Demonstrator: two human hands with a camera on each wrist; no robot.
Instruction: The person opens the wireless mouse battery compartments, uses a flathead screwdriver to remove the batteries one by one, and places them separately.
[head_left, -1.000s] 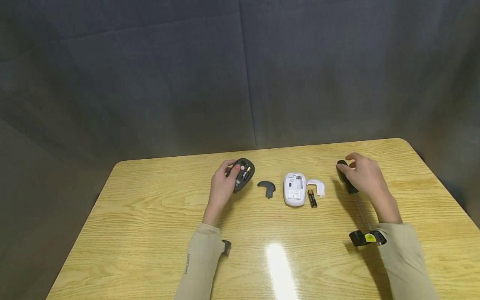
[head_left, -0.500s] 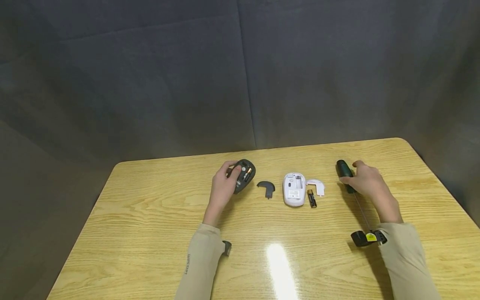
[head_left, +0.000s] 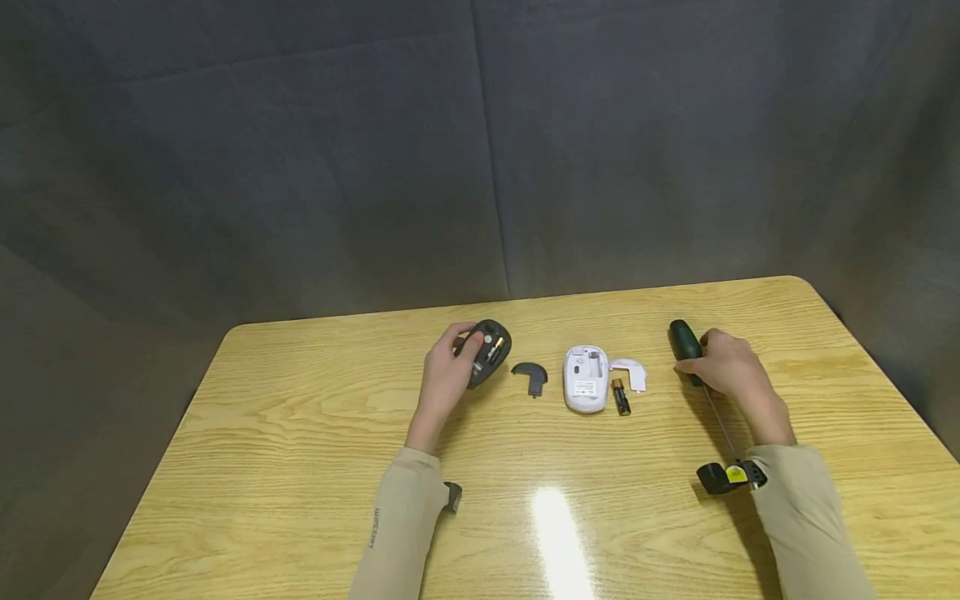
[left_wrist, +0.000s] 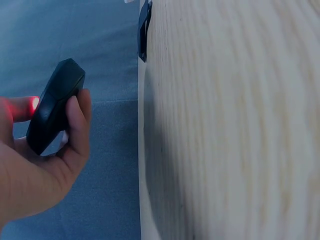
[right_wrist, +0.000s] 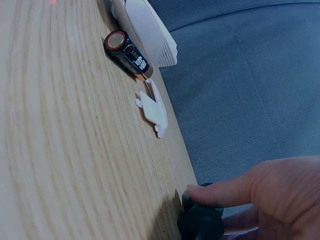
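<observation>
In the head view, my left hand (head_left: 444,371) holds a black computer mouse (head_left: 491,352) with its underside towards the camera. A battery (head_left: 497,347) shows inside its uncovered compartment. The left wrist view shows the mouse (left_wrist: 56,104) raised off the table, between thumb and fingers. My right hand (head_left: 731,371) pinches the dark green handle of a screwdriver (head_left: 684,342); its thin shaft runs back under the wrist. From the right wrist, the thumb lies across the screwdriver's handle (right_wrist: 200,220), close over the table.
Between the hands lie a black battery cover (head_left: 532,377), a white mouse (head_left: 586,379) with its underside up, a loose battery (head_left: 621,397) and a white battery cover (head_left: 631,372). The wooden table (head_left: 300,417) ends at a dark curtain (head_left: 360,167).
My right hand has slid down the screwdriver handle towards the shaft, its thumb and fingers closing round the handle. The left hand with the black mouse has barely moved.
</observation>
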